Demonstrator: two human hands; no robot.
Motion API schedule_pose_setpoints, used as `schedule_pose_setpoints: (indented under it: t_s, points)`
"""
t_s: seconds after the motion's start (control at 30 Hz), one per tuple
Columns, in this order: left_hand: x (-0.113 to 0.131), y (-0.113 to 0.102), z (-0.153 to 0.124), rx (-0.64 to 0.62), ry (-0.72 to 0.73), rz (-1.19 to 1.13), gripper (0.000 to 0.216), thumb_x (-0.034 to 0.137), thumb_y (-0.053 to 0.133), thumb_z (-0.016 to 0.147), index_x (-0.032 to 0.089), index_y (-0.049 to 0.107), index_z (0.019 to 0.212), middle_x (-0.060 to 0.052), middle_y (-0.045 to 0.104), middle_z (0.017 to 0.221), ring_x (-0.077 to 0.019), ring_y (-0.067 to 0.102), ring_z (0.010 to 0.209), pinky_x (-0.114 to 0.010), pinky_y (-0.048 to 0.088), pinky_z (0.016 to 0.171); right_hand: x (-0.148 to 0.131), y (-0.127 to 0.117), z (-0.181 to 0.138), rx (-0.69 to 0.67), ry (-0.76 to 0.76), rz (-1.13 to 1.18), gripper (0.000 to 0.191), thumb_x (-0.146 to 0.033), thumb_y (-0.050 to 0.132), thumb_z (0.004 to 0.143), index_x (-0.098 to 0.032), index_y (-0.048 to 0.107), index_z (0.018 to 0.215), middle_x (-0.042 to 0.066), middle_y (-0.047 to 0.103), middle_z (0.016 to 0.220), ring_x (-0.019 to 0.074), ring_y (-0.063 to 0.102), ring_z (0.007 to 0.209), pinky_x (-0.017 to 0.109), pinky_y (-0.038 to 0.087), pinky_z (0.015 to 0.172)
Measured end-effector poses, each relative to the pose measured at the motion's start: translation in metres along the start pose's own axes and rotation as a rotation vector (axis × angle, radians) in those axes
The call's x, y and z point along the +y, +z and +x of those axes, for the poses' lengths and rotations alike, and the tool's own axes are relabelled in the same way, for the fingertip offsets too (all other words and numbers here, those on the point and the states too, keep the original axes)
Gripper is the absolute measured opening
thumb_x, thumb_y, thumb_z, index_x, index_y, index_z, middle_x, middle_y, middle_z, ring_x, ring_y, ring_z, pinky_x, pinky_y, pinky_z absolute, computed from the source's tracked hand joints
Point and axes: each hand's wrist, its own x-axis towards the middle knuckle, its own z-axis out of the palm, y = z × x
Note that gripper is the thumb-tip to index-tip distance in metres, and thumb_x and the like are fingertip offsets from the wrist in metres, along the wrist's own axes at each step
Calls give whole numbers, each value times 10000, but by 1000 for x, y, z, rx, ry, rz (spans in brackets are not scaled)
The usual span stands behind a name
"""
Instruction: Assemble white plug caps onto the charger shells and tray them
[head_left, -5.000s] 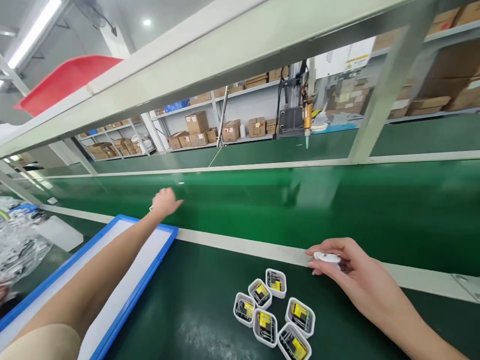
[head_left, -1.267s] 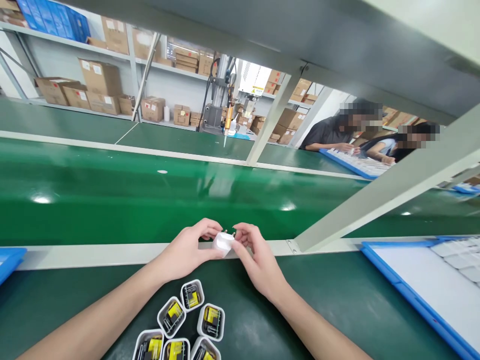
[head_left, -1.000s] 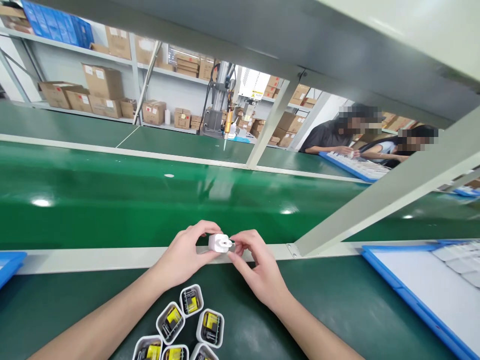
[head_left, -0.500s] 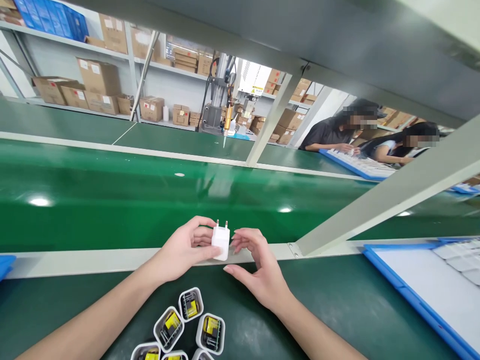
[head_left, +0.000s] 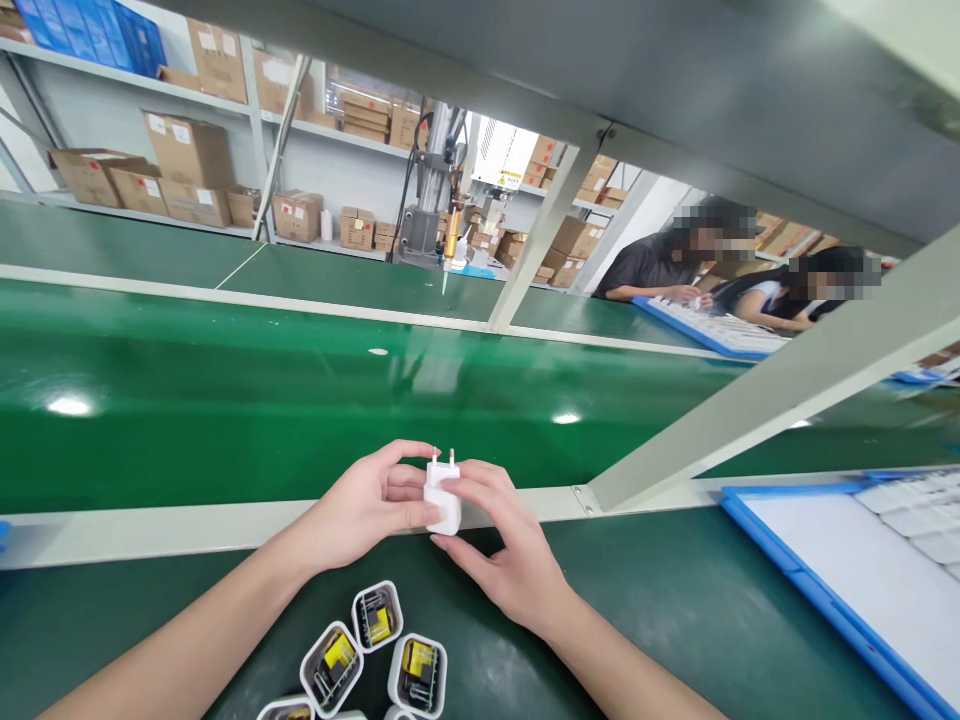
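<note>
A white two-pin charger plug (head_left: 442, 490) is held upright over the pale rail, its two metal pins pointing up. My left hand (head_left: 367, 510) grips its left side between thumb and fingers. My right hand (head_left: 510, 550) is on its right side, with fingertips laid across the front face and the thumb at the lower edge. Below the hands, several open white charger housings (head_left: 377, 615) lie on the dark green table (head_left: 645, 600). Black and yellow parts and circuit boards show inside them.
A green conveyor belt (head_left: 225, 420) runs beyond the pale rail (head_left: 187, 525). A slanted beam (head_left: 720, 420) rises at right, near a blue-edged tray (head_left: 810, 560) with white pieces. Across the belt stand a dispensing machine (head_left: 431, 200), cartons (head_left: 191, 150) and two people (head_left: 660, 265).
My right hand has moved left and closed onto the charger plug, where before it hovered open beside it. The left hand keeps its grip. The view has shifted slightly.
</note>
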Motion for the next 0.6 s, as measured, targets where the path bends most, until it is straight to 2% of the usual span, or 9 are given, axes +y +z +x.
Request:
schedule_pose_setpoints:
  t_s: [0.13,0.2,0.27,0.37,0.47,0.53,0.6]
  points:
    - [-3,1,1,7,53,74,598,316,795,803,180,504,1308,-84,738,1073,-226,707,992,-387,546,909,2,-5,5,22,6,-23,320,-219,685,957,-292,618,1262,68,640,1220,269,578,1159,439,505,995]
    - [-3,0,2,50,86,100,529,367,738,862,179,505,1297,-87,732,1080,-223,700,1013,-395,524,950,9,-11,8,95,105,-36,285,-282,723,935,-274,653,1210,73,663,1196,280,609,1129,454,512,1000]
    - [-4,-1,3,88,109,115,472,401,697,897,175,516,1269,-89,729,1075,-220,702,1016,-400,507,982,21,-18,11,216,247,11,340,-370,778,883,-247,669,1181,84,679,1187,291,643,1089,473,526,1003]
    - [-4,-3,6,109,126,94,435,424,694,895,159,541,1205,-86,727,1001,-210,717,929,-395,533,932,43,-29,16,407,482,208,541,-462,872,751,-207,664,1181,100,694,1172,291,696,986,469,594,930]
    - [-5,-4,11,124,142,56,409,417,739,856,148,578,1118,-70,717,911,-189,713,840,-371,555,866,57,-34,24,553,649,421,645,-452,943,633,-199,669,1159,96,711,1132,293,724,948,445,636,883]
    - [-5,-6,16,128,142,39,367,400,743,855,146,597,1075,-63,711,873,-174,705,802,-356,562,838,57,-37,32,584,686,575,606,-442,963,591,-218,702,1090,91,721,1117,303,722,1003,422,629,921]
    - [-7,-8,22,131,144,28,311,375,724,875,142,612,1047,-64,708,853,-160,697,774,-346,566,821,51,-42,37,506,661,642,458,-516,905,675,-244,752,1010,115,714,1157,311,715,1038,398,630,910]
